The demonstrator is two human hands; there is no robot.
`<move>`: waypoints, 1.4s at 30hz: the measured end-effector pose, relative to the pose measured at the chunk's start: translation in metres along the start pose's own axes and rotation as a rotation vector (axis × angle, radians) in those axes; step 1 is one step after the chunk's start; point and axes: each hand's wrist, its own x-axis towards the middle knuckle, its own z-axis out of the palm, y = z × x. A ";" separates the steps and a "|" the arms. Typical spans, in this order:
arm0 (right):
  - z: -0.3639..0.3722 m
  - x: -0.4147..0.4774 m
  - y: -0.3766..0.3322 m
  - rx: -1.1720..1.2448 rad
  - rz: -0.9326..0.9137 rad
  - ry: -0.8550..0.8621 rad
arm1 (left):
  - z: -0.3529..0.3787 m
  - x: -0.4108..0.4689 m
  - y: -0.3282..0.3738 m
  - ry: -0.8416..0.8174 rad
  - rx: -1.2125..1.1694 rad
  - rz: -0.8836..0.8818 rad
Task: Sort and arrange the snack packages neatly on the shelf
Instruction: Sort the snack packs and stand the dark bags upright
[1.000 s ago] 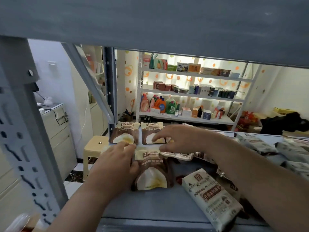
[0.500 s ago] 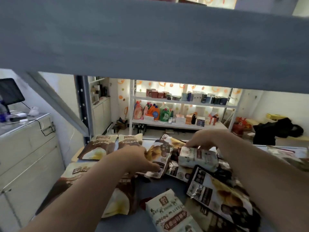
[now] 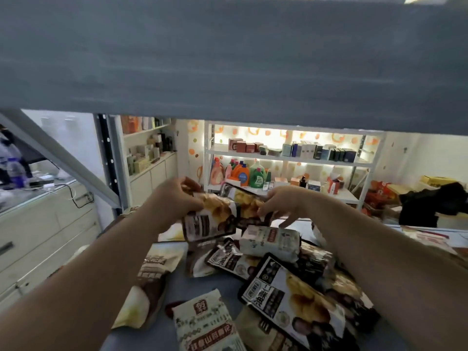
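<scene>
Chip pkg (image 3: 210,221) aloft, other pkgs (image 3: 293,297) jumbled on shelf (image 3: 200,285).

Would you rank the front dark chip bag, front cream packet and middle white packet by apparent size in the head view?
dark chip bag
cream packet
white packet, though farther, so true size unsure

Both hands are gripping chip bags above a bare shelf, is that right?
Not bare. In the head view the left hand and right hand do grip chip bags, but the shelf under them is strewn with snack packages.
</scene>
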 end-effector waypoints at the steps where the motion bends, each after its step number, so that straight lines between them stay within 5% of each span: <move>1: -0.006 -0.004 0.000 0.071 -0.041 0.022 | -0.002 0.004 0.005 0.061 -0.014 0.030; 6: -0.042 -0.012 0.004 0.323 -0.133 0.176 | -0.004 0.039 0.031 0.284 0.065 0.127; 12: -0.067 -0.005 0.043 0.230 -0.074 0.275 | 0.027 0.065 0.058 0.163 0.398 0.381; 20: -0.070 0.002 0.091 0.854 -0.058 0.247 | 0.097 0.090 0.073 0.031 0.635 0.555; 25: -0.074 0.010 0.111 0.537 -0.121 0.399 | 0.132 0.106 0.074 -0.078 0.605 0.503; 31: -0.077 0.012 0.130 0.239 -0.139 0.258 | 0.147 0.115 0.083 -0.217 0.724 0.514; 42: -0.093 0.015 0.140 0.318 -0.119 0.144 | 0.140 0.120 0.064 -0.145 0.610 0.331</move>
